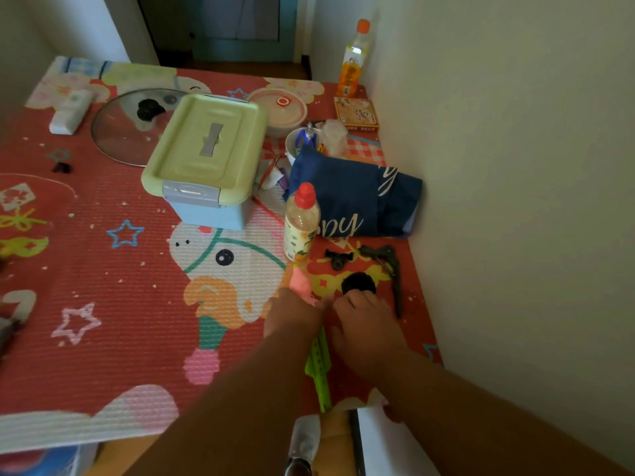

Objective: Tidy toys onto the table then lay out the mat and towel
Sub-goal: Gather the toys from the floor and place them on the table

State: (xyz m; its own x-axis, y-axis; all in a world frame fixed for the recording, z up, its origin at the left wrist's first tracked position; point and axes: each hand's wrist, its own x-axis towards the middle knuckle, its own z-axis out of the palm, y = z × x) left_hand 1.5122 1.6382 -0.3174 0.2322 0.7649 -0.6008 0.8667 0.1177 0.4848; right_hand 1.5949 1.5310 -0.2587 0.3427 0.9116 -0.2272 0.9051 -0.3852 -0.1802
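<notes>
A long toy with a green body [318,369] and a pink end [300,281] lies on the red cartoon mat [103,338] near the table's front right. My left hand [292,312] lies across it, fingers curled over the toy between the green and pink parts. My right hand [366,326] is just to the right, knuckles up and fingers curled, touching a round black piece [359,281]; what its fingers hold is hidden. Two black toy parts, a small one [338,259] and a long angled one [390,269], lie beyond the hands.
A green-lidded blue box [206,156], a glass pot lid [120,128], a red-capped bottle [301,223], a folded blue cloth [354,197], a white cup [295,142], a lidded bowl [283,109] and an orange bottle [354,60] stand further back. A wall runs along the right.
</notes>
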